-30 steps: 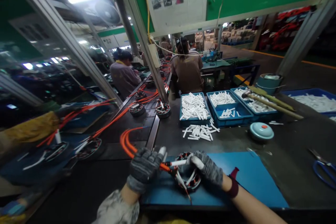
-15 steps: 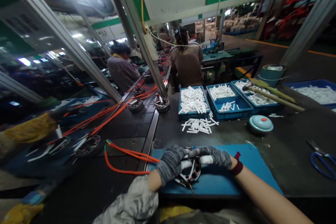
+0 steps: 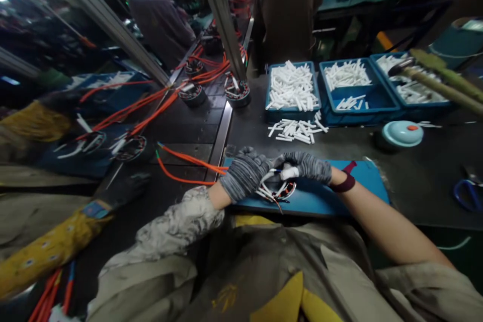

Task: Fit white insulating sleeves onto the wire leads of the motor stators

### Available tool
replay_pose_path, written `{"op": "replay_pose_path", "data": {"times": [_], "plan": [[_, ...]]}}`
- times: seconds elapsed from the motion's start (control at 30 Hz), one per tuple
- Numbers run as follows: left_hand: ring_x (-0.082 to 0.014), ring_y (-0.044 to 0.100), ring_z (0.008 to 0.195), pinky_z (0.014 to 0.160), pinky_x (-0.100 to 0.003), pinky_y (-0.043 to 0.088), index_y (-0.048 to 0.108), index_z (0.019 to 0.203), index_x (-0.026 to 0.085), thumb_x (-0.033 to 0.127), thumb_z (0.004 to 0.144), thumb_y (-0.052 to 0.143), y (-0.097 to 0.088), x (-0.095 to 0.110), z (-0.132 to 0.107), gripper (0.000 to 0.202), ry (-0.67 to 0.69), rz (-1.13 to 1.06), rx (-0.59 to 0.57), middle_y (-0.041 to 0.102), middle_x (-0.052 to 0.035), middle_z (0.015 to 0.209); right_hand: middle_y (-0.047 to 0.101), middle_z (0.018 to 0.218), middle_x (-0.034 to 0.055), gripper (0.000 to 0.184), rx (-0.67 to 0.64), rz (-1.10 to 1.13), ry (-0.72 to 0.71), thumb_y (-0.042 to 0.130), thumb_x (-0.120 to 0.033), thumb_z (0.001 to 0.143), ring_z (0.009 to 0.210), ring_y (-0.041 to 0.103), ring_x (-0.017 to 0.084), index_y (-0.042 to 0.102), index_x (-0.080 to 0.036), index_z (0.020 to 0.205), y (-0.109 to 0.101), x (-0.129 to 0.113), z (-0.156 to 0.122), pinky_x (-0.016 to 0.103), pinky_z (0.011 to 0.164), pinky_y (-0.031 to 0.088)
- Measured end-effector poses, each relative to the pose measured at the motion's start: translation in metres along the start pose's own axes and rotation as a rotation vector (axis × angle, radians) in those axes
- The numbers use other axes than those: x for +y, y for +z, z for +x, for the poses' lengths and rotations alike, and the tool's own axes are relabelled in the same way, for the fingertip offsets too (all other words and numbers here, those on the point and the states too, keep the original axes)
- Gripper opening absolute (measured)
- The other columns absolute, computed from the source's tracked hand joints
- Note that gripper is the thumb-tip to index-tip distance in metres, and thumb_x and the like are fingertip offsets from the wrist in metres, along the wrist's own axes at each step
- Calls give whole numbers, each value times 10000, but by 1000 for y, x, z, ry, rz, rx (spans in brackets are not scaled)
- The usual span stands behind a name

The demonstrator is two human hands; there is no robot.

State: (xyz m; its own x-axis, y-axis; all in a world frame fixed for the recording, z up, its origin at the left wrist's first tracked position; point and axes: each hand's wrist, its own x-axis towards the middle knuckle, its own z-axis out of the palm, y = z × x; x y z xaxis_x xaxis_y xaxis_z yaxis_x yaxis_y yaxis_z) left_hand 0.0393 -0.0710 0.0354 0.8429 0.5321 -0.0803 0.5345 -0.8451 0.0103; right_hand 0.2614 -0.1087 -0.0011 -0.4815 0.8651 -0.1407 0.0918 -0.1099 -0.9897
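Note:
A round motor stator point(image 3: 281, 191) with copper windings and white sleeves lies on a blue mat point(image 3: 332, 196) at the bench's near edge. My left hand point(image 3: 245, 175), in a grey knit glove, is closed over the stator's left side, where orange wires point(image 3: 181, 171) run off to the left. My right hand point(image 3: 305, 167), also gloved, is curled over its top and pinches a white sleeve point(image 3: 290, 173) at the fingertips. The hands nearly touch above the stator.
Loose white sleeves point(image 3: 296, 130) lie in front of blue bins point(image 3: 292, 88) filled with more. A teal lid point(image 3: 402, 133), blue scissors point(image 3: 468, 193) and long-handled tools point(image 3: 441, 80) lie to the right. More stators point(image 3: 237, 91) sit on the conveyor. Two people work at the far end.
The camera has tilted down and closer, so my lap now fills the bottom. Both hands stay closed on the stator, which has moved little on the mat.

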Motion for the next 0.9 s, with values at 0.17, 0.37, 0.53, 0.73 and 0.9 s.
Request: {"op": "replay_pose_path", "data": {"times": [0.17,0.37,0.53,0.73,0.9], "plan": [[-264,662,1062,1025,-454,482,697,1200,165,368,1022,515,6,-8,-3,326,-35,-138,-1,724,-116,1088,696,723,-5,487,66,-231,-56,651,-631,877,659,581,126,738,-159,794,7,5,-4,252,654,511],[-180,681,1124,1045,-305,505,658,1256,164,381,1058,395,8,-28,-13,394,39,-721,-147,732,-72,1232,688,703,20,506,151,-419,-141,561,-607,957,622,538,114,756,-154,845,21,13,-2,241,607,441],[-192,651,1219,1123,-335,470,651,1285,175,423,1047,405,17,-36,-15,422,17,-828,-215,714,-66,1301,773,856,55,487,88,-512,-146,507,-582,993,715,652,167,792,-188,994,17,10,-1,276,679,481],[-219,700,1080,1016,-340,521,685,1158,155,414,1056,404,17,-21,6,395,32,-550,-281,752,-85,1145,767,893,71,474,167,-629,-161,488,-567,1014,797,668,191,792,-204,1042,22,18,-6,334,830,517],[-243,722,953,907,-352,548,699,1072,119,473,1058,400,15,-9,12,463,77,-298,-333,752,-124,1035,684,1190,103,368,387,-469,-319,591,-509,982,1100,647,230,775,-228,1133,27,26,-32,404,989,519]]}}
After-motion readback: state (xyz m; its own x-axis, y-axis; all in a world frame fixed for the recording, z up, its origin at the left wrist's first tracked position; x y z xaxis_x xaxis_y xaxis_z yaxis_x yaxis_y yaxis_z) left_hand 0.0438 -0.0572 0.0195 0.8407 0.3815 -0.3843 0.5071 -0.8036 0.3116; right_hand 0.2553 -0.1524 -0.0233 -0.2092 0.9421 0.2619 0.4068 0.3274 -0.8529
